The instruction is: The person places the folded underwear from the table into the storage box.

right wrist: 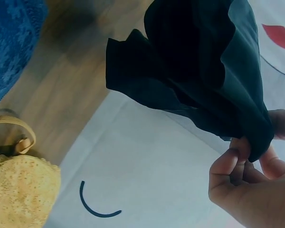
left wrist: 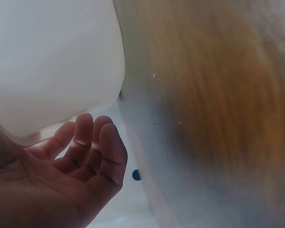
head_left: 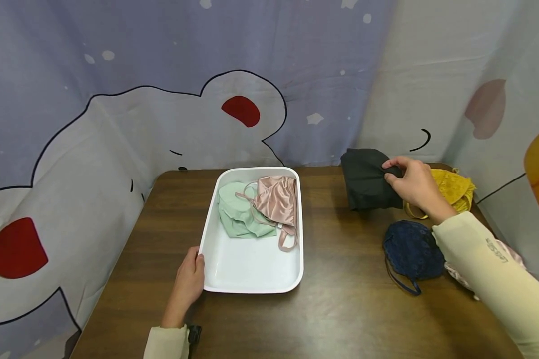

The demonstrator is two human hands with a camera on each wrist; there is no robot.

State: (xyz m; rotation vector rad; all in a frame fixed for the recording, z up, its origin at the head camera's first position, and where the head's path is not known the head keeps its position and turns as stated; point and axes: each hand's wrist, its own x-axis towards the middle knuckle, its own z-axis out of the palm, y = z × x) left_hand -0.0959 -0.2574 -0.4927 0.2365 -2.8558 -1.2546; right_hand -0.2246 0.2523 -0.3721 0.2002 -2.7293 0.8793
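Observation:
My right hand (head_left: 413, 182) pinches a dark, smooth cloth garment (head_left: 364, 179) between thumb and fingers and holds it up over the back right of the table. In the right wrist view the garment (right wrist: 204, 61) hangs in loose folds from the fingertips. My left hand (head_left: 189, 279) grips the left wall of a white tray (head_left: 251, 271) near its front corner, with curled fingers (left wrist: 113, 142) at the rim in the left wrist view. Inside the tray, toward its back, lie a light green cloth garment (head_left: 242, 219) and a pink satin bra (head_left: 276, 199).
A yellow lace bra (head_left: 451, 187) lies behind my right hand, by the curtain (head_left: 323, 75). Nearer is a navy lace bra (head_left: 413, 249) with its strap on the wooden table (head_left: 341, 309). A pale pink lace piece (head_left: 458, 276) is partly hidden under my right forearm.

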